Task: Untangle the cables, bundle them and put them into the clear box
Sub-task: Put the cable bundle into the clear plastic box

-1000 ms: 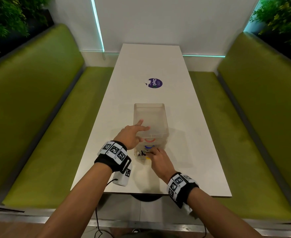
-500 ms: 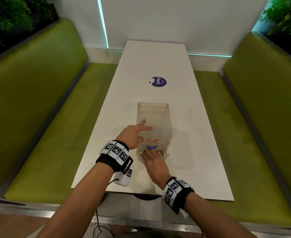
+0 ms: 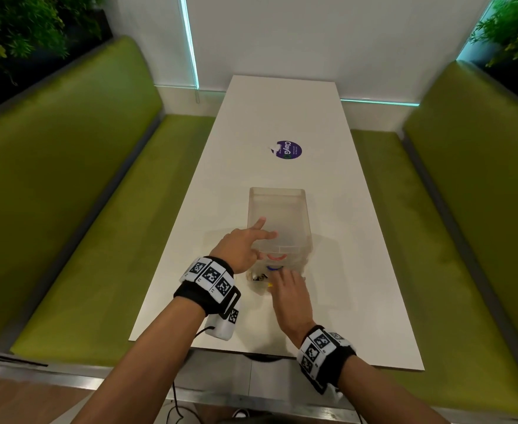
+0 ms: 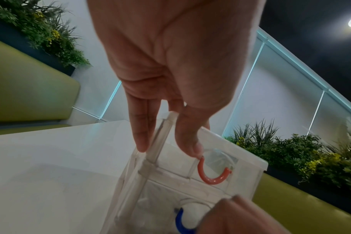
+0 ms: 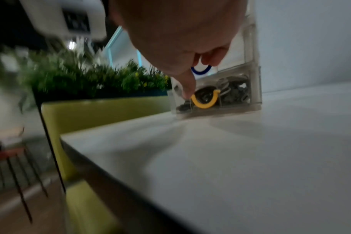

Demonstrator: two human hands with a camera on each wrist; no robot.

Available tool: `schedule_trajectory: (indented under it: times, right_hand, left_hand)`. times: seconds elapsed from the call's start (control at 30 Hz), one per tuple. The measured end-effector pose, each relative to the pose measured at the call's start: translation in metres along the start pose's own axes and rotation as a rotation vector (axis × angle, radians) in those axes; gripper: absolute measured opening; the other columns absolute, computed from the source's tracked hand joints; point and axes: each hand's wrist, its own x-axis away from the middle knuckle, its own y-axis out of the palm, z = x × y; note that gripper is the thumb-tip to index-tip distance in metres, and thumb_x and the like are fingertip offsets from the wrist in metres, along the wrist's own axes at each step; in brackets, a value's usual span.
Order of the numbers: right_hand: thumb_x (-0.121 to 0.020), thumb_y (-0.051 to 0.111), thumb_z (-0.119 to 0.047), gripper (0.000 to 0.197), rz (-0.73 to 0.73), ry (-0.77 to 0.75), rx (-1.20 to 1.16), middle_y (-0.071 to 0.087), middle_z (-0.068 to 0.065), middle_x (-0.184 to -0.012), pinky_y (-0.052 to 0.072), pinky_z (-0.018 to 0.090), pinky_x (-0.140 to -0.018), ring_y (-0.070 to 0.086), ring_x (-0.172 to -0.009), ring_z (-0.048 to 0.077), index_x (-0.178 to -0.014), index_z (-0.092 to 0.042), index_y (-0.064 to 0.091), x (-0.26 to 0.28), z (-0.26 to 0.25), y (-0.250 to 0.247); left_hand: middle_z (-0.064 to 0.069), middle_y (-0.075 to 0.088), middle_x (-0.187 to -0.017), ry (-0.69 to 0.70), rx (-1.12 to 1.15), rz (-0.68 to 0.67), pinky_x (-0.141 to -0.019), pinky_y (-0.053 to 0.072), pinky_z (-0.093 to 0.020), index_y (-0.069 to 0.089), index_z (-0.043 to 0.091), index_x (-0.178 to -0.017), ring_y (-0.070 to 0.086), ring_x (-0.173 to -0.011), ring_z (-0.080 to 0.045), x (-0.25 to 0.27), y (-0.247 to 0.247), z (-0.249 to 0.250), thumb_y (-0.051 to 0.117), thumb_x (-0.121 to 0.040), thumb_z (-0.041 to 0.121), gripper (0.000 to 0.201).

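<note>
A clear box (image 3: 277, 191) with stacked drawers stands mid-table. Its front carries a red handle (image 4: 210, 178), a blue handle (image 4: 179, 221) and a yellow handle (image 5: 203, 102). Dark bundled cables (image 5: 230, 91) lie inside the bottom drawer behind the yellow handle. My left hand (image 3: 245, 243) rests on the box's near left top corner, its fingers (image 4: 138, 134) straight down the side and the thumb by the red handle. My right hand (image 3: 288, 289) lies low at the box front, one finger (image 5: 187, 88) touching the yellow handle's left end.
The long white table (image 3: 358, 270) carries a round purple sticker (image 3: 288, 149) beyond the box. Green benches (image 3: 68, 209) run along both sides. Plants (image 3: 13, 29) stand behind the bench backs. The table's near edge is just under my wrists.
My right hand has drawn back slightly from the box front, and the dark cables show beside its fingertips again. My left hand stays on the box top.
</note>
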Motion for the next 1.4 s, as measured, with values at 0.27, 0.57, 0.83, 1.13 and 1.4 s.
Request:
schedule_trajectory:
  times: [0.27, 0.57, 0.83, 1.13, 1.4]
  right_hand:
    - [-0.051, 0.09, -0.02, 0.097, -0.158, 0.697, -0.994, 0.055, -0.006, -0.125, 0.052, 0.043, -0.092, 0.059, -0.109, 0.016, -0.132, -0.025, 0.037, -0.006, 0.037, -0.015]
    - [-0.062, 0.082, -0.044, 0.082, -0.291, 0.711, -0.578, 0.051, 0.007, -0.124, 0.052, 0.043, -0.086, 0.055, -0.109, 0.024, -0.127, -0.022, 0.036, -0.025, 0.027, -0.016]
    - [-0.066, 0.076, -0.006, 0.046, -0.419, 0.154, 0.001, 0.062, 0.01, -0.106, 0.052, 0.035, -0.063, 0.063, -0.091, 0.03, -0.11, -0.009, 0.063, 0.003, -0.017, -0.019]
    - [-0.059, 0.075, -0.001, 0.053, -0.104, 0.07, -0.054, 0.063, 0.007, -0.103, 0.05, 0.033, -0.069, 0.057, -0.084, 0.026, -0.11, -0.009, 0.063, 0.003, -0.011, -0.002]
    - [-0.071, 0.076, -0.026, 0.016, -0.071, 0.127, -0.144, 0.062, -0.002, -0.082, 0.047, 0.034, -0.075, 0.057, -0.08, 0.021, -0.078, -0.017, 0.064, 0.001, -0.018, 0.001]
  left_hand:
    - [0.014, 0.02, -0.157, 0.016, -0.042, 0.007, -0.107, 0.037, -0.039, 0.05, 0.04, -0.134, 0.044, -0.134, -0.019, -0.001, 0.002, 0.0, 0.06, -0.087, 0.002, 0.061]
    - [0.013, 0.023, -0.157, 0.0, 0.001, 0.024, -0.109, 0.036, -0.039, 0.052, 0.04, -0.132, 0.04, -0.137, -0.019, -0.001, 0.0, -0.002, 0.062, -0.086, 0.003, 0.061]
    - [0.015, 0.023, -0.156, 0.0, 0.021, 0.019, -0.109, 0.037, -0.036, 0.052, 0.042, -0.131, 0.041, -0.136, -0.016, -0.002, 0.001, -0.003, 0.061, -0.086, 0.002, 0.062]
    - [0.015, 0.022, -0.156, -0.002, -0.001, 0.02, -0.107, 0.039, -0.034, 0.051, 0.042, -0.132, 0.043, -0.135, -0.017, -0.002, 0.001, -0.002, 0.062, -0.086, 0.003, 0.061]
    - [0.014, 0.022, -0.157, 0.016, -0.008, 0.018, -0.108, 0.038, -0.04, 0.05, 0.042, -0.133, 0.041, -0.136, -0.019, -0.002, 0.003, -0.004, 0.062, -0.086, 0.004, 0.062]
